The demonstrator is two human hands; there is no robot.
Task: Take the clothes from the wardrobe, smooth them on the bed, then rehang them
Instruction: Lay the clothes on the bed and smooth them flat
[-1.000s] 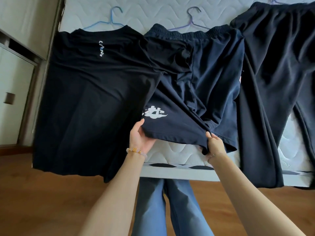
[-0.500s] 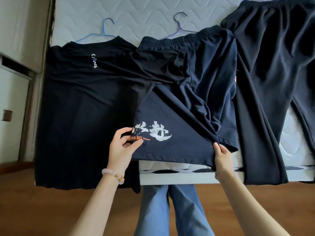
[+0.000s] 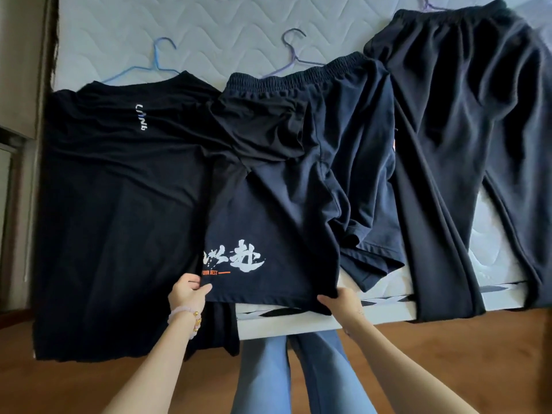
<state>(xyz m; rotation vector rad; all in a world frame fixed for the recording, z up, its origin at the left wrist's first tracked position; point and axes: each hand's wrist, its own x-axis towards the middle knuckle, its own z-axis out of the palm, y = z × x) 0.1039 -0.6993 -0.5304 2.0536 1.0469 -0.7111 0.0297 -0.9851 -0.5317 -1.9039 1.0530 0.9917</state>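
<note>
Navy shorts (image 3: 286, 186) with white characters printed near the hem lie in the middle of the bed (image 3: 209, 34). My left hand (image 3: 187, 291) pinches the left corner of the near leg's hem. My right hand (image 3: 342, 300) grips the same hem's right corner, and the leg is stretched flat between them. The other leg is bunched to the right. A black T-shirt (image 3: 119, 204) lies on the left and hangs over the bed's edge. Long dark trousers (image 3: 466, 144) lie on the right. Each garment sits on a hanger.
A blue hanger hook (image 3: 158, 58) and a purple hanger hook (image 3: 294, 43) stick out above the T-shirt and the shorts. Wardrobe doors (image 3: 15, 144) stand at the left. The wooden floor (image 3: 74, 383) and my legs in blue jeans (image 3: 286, 375) are below.
Both hands have pulled the shorts' near leg down toward the bed's edge and spread it, so the print now shows fully. My left hand went from under the fabric to pinching the hem.
</note>
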